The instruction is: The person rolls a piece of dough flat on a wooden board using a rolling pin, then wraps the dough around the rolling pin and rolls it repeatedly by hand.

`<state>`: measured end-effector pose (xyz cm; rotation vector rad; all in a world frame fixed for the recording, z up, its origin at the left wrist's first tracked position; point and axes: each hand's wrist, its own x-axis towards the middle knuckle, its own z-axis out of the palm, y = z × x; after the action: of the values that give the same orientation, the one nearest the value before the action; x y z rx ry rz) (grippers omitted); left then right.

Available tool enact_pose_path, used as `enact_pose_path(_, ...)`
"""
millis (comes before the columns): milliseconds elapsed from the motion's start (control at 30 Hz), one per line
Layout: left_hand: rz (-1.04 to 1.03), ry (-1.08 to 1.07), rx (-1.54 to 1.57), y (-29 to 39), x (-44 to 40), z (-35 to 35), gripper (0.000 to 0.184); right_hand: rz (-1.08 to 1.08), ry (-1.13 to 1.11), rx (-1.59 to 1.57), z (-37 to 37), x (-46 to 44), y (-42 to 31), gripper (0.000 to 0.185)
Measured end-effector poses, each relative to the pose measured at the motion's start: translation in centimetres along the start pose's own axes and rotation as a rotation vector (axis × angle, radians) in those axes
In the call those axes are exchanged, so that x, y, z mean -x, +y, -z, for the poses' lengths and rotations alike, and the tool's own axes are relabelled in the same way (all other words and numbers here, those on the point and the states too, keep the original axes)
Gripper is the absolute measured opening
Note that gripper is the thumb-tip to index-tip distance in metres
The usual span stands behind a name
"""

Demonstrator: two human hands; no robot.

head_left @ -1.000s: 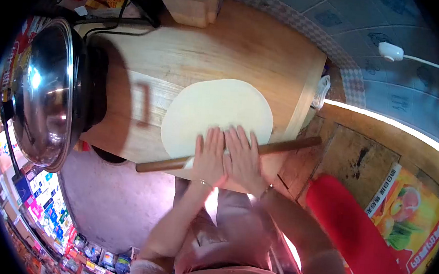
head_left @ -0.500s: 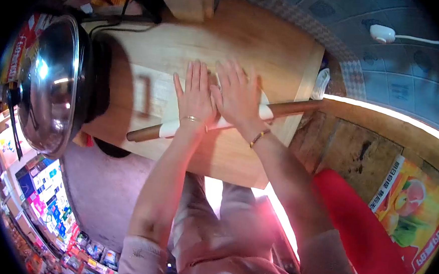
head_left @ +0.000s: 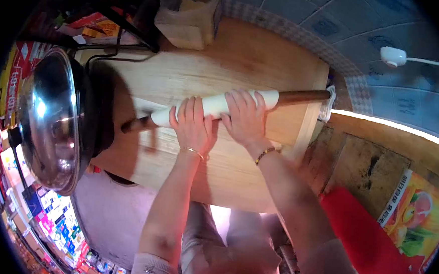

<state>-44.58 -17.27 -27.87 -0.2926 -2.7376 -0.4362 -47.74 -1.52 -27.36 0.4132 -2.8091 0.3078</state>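
A long wooden rolling pin [head_left: 302, 95] lies across the board, with a pale sheet of dough [head_left: 215, 105] wrapped round its middle. Both brown ends of the pin stick out past the dough. My left hand [head_left: 194, 128] rests on the left half of the roll, fingers curled over its far side. On the right half, my right hand [head_left: 245, 119] grips it the same way, its thumb near my left thumb. The wooden board [head_left: 183, 74] under the roll shows a few light floury patches.
To the left a shiny domed pan lid [head_left: 52, 122] stands at the board's edge. A clear container [head_left: 189, 22] with pale contents is at the back. Tiled wall [head_left: 332, 26] rises at the back right; a printed fruit box [head_left: 416, 214] is at lower right.
The roll has moved away from my body, from under my wrists to under my fingers. My hands have gone from stretched flat to curled over the dough. The view has shifted slightly.
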Motion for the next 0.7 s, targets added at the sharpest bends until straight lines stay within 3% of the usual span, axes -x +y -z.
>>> enact_pose_path(100,-0.063,-0.143,-0.057,-1.7,-7.1,-1.1,0.025,-0.099,-0.099,0.026,0.4,-4.4,0.2,0.027)
enact_pose_path(167,-0.082,-0.129,-0.055,-2.3,-8.6,-2.9,0.022,-0.197,-0.166,0.018,-0.3,-5.5,0.3,0.026)
enact_pose_path(233,-0.096,-0.140,-0.062,-2.6,-6.6,-1.4,0.021,-0.175,0.067,0.109,-0.5,-3.8,-0.8,0.033)
enact_pose_path(300,-0.279,-0.392,-0.057,-2.4,-2.8,1.5,0.020,-0.294,-0.090,-0.006,2.1,1.9,-4.2,0.030)
enact_pose_path(333,-0.327,-0.467,-0.058,-1.7,1.1,4.5,0.023,-0.196,0.051,0.174,2.8,6.8,-6.3,0.028)
enact_pose_path(367,-0.236,-0.651,-0.033,-1.1,4.9,5.8,0.025,-0.441,-0.348,-0.005,4.3,11.3,-9.1,0.031)
enact_pose_path(400,-0.286,-0.538,0.132,-1.7,9.8,6.4,0.025,-0.459,-0.250,0.038,4.5,16.4,-11.6,0.033)
enact_pose_path(433,-0.363,-0.318,0.067,-1.8,14.0,6.4,0.023,-0.383,-0.069,0.088,5.2,19.5,-13.4,0.033)
enact_pose_path(467,-0.372,-0.307,0.073,-1.8,12.5,6.8,0.023,-0.386,-0.059,0.099,5.6,18.3,-13.1,0.033)
enact_pose_path(533,-0.336,-0.560,0.209,-1.1,10.4,7.5,0.023,-0.391,-0.291,-0.019,5.2,17.9,-12.3,0.032)
enact_pose_path(600,-0.431,-0.691,0.112,0.6,3.3,6.9,0.021,-0.253,-0.243,0.221,5.8,12.2,-9.1,0.034)
enact_pose_path(633,-0.488,-0.391,-0.030,1.0,1.4,4.1,0.019,-0.354,-0.302,0.216,2.5,10.6,-6.7,0.033)
enact_pose_path(667,-0.490,-0.361,-0.040,1.3,0.9,3.7,0.019,-0.433,-0.321,0.227,-0.4,8.2,-4.0,0.033)
enact_pose_path(700,-0.437,-0.316,0.031,1.9,0.5,3.4,0.025,-0.428,-0.285,0.249,1.4,6.6,-3.7,0.033)
